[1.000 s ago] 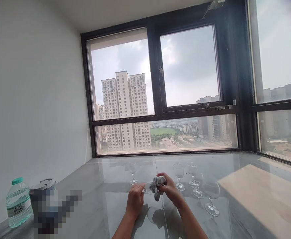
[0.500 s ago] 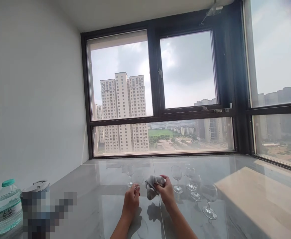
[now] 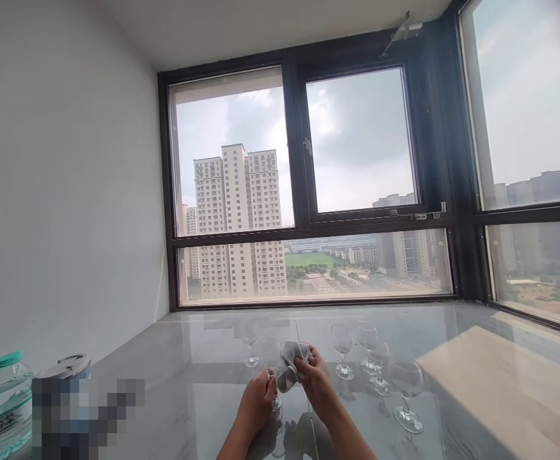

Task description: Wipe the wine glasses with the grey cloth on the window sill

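My left hand (image 3: 257,401) is closed, its fingers around a clear stemmed glass that my fingers and the cloth mostly hide. Which part of the glass I grip I cannot make out. My right hand (image 3: 317,383) pinches a bunched grey cloth (image 3: 290,367), which is pressed up close beside the left fingers. Beyond my left hand stands a stemmed glass (image 3: 251,348), and a faint glass bowl (image 3: 267,348) shows just above the knuckles. To the right of my right hand, several stemmed glasses stand upright, the nearest (image 3: 406,383) in front and another (image 3: 342,348) further back.
A glossy grey tiled surface (image 3: 179,396) runs up to the dark-framed window (image 3: 309,220). At left stand a water bottle with a green cap (image 3: 9,402) and a lidded container (image 3: 64,367), partly blurred. Sunlight falls across the right side.
The cloth and right hand have shifted left, closing the gap to my left hand. My left hand has moved slightly right and lower. The view has tilted a little.
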Demonstrator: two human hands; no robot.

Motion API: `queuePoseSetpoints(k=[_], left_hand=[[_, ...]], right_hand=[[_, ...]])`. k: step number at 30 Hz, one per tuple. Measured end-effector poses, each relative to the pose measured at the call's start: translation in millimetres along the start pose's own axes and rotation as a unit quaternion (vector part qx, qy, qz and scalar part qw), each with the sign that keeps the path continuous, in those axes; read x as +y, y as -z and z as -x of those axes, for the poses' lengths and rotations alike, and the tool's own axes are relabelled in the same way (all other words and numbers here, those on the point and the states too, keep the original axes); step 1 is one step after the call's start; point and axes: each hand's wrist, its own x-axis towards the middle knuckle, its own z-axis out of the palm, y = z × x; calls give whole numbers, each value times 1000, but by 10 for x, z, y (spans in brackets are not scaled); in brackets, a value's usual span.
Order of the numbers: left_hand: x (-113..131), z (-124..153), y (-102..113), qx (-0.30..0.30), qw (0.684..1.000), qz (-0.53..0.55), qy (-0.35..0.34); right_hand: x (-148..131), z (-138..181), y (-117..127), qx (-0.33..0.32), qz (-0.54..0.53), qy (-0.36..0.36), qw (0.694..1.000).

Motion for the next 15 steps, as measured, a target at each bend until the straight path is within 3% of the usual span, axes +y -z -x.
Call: queuePoseSetpoints(k=[5, 9, 12, 15], left_hand=[[7, 33, -27, -6, 999, -27, 26], [65, 62, 5, -10, 1000, -26, -9], [87, 56, 37, 27, 999, 24, -21], [48, 13, 55, 87, 992, 86, 14]], right_hand=[[28, -78, 93, 77, -10, 35, 996], [84, -115, 149, 136, 85, 69, 985], [144, -95, 147, 121, 220, 101, 963], [204, -55, 110, 81, 325, 112, 935]])
